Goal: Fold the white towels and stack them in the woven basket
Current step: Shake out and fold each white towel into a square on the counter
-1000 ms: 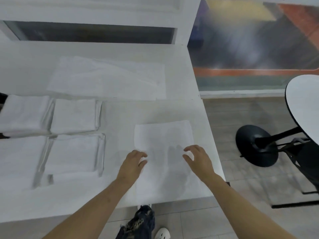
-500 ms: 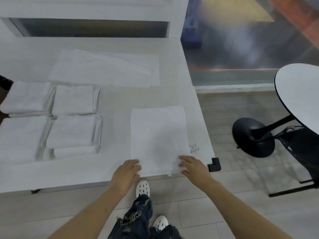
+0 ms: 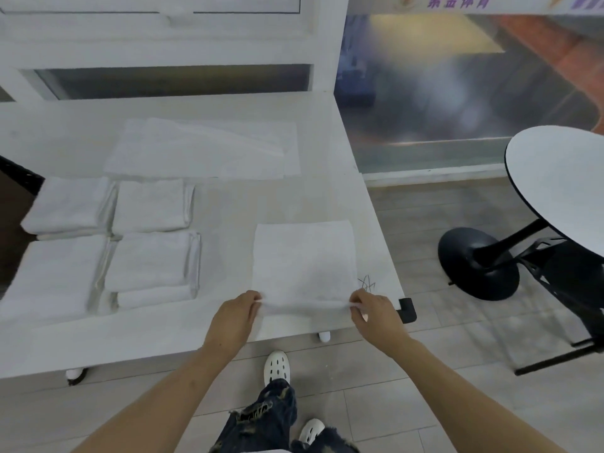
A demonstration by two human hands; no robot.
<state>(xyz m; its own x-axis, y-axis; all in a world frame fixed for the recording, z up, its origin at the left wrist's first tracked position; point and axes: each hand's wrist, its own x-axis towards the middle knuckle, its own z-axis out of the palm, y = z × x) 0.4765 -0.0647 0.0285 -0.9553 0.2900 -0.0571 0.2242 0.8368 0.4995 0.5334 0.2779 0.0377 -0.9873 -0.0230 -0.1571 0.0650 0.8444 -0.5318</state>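
Head view: both hands pinching near corners of flat, square white towel (image 3: 304, 259) on smooth white table (image 3: 225, 204), near right edge. Left hand (image 3: 233, 317) on left corner, right hand (image 3: 376, 313) on right. Soft folded towels (image 3: 152, 261) stacked far left.

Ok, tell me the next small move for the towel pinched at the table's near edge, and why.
Probably lift the near edge and carry it away from the body to meet the far edge. The left hand and right hand each pinch a near corner of the towel, which lies flat in one layer on the table, while the folded towels beside it are thicker and more compact.
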